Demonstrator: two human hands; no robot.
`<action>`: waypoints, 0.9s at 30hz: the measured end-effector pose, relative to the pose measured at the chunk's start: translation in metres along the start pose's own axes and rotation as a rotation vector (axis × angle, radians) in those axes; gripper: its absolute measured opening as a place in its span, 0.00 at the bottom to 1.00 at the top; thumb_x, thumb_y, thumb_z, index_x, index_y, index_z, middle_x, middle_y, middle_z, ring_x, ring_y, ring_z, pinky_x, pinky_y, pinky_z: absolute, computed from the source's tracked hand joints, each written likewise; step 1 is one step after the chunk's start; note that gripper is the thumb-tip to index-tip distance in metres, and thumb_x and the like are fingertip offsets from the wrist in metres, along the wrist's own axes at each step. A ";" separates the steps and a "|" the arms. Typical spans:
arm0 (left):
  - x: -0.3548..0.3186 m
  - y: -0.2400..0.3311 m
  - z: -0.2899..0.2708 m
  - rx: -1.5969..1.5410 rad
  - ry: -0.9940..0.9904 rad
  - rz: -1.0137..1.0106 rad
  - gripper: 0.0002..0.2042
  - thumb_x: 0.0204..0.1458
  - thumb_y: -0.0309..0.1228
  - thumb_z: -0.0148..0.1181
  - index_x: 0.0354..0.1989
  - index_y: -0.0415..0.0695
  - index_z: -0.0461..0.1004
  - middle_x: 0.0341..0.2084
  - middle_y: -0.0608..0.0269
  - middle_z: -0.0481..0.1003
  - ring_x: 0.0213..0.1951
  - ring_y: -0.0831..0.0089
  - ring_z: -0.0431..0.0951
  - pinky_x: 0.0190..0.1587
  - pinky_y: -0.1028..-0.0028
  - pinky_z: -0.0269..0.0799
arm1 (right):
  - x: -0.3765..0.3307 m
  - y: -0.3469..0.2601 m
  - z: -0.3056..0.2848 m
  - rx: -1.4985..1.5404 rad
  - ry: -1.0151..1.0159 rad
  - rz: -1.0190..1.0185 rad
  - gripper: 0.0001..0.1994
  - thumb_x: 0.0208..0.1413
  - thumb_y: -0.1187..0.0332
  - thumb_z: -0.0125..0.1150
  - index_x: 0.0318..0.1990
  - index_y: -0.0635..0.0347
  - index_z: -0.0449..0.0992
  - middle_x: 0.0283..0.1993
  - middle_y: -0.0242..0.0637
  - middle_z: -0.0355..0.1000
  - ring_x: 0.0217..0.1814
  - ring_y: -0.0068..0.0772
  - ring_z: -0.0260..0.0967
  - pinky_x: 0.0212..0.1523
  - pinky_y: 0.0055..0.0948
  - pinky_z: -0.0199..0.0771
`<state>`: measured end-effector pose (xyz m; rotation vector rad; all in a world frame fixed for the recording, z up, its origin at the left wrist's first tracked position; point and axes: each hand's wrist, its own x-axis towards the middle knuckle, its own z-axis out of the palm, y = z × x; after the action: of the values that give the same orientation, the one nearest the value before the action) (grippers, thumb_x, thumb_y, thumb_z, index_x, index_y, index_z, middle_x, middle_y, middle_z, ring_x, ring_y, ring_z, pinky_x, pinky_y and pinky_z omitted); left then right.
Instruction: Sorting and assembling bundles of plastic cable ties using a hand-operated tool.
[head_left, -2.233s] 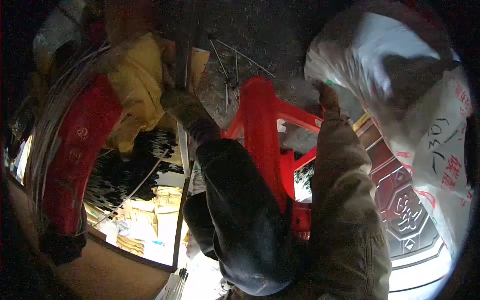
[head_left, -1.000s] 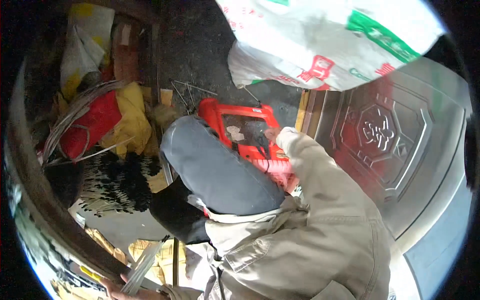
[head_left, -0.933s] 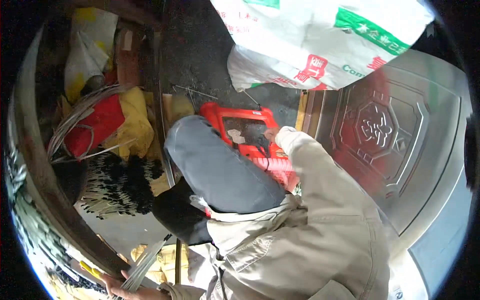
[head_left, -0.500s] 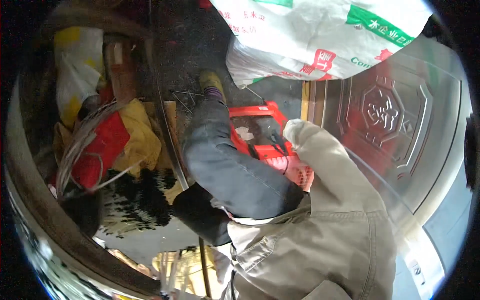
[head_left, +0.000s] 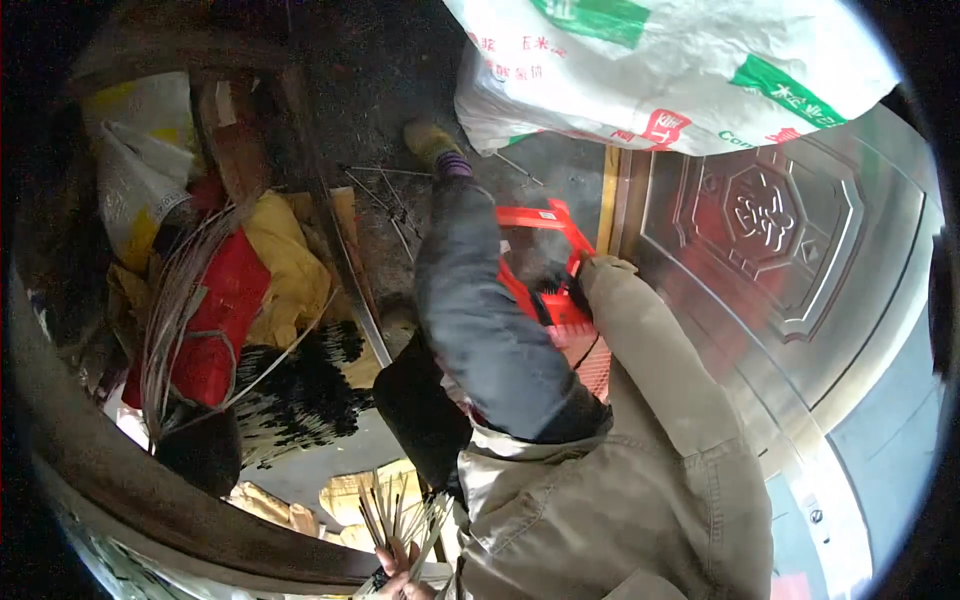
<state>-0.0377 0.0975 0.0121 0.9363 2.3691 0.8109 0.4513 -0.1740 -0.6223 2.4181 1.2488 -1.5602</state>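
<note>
My left hand [head_left: 393,575] shows at the lower edge, its fingers wrapped round a bundle of thin pale sticks [head_left: 400,515] that fan upward. My right arm, in a beige sleeve [head_left: 655,340], reaches forward to a red plastic basket [head_left: 545,215] with a rectangular rim and mesh side. Beyond the cuff my right hand is mostly hidden and dark at the basket's right rim, so its grip is unclear. Something dark lies inside the basket. Beside my left leg lies a pile of thin dark-tipped sticks [head_left: 300,400] on a pale surface.
A large white plastic sack [head_left: 620,90] bulges at the top. A dark embossed door [head_left: 770,220] stands on the right. Left are long pale strands [head_left: 165,330], red cloth [head_left: 215,330] and a yellow sack [head_left: 285,260]. Thin rods [head_left: 395,210] lie by my foot.
My left hand with the stick bundle has come into clear sight at the bottom. My leg and the basket appear farther right in the picture. My right arm stays at the basket.
</note>
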 end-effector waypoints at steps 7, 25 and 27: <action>0.005 0.010 0.040 0.012 -0.161 -0.052 0.17 0.55 0.34 0.53 0.42 0.30 0.63 0.41 0.50 0.70 0.45 0.50 0.71 0.49 0.61 0.71 | -0.037 0.070 0.055 0.118 0.199 0.128 0.14 0.56 0.53 0.48 0.44 0.47 0.70 0.32 0.40 0.68 0.28 0.33 0.65 0.30 0.31 0.69; 0.007 -0.046 0.105 0.011 -0.049 -0.187 0.16 0.55 0.32 0.52 0.41 0.29 0.63 0.41 0.50 0.70 0.45 0.49 0.71 0.49 0.60 0.71 | 0.238 0.060 0.173 -0.283 0.409 -0.293 0.18 0.55 0.62 0.46 0.54 0.53 0.64 0.48 0.41 0.63 0.42 0.37 0.65 0.38 0.31 0.69; 0.002 -0.038 0.099 0.008 -0.062 -0.199 0.15 0.55 0.32 0.52 0.41 0.29 0.63 0.41 0.50 0.70 0.45 0.49 0.71 0.49 0.60 0.71 | 0.239 0.039 0.168 -0.537 0.442 -0.410 0.19 0.55 0.66 0.46 0.55 0.56 0.62 0.53 0.41 0.62 0.47 0.39 0.65 0.42 0.32 0.70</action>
<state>0.0032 0.1116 -0.0846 0.7042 2.3672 0.6857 0.3923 -0.1216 -0.9066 2.2846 2.0183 -0.5848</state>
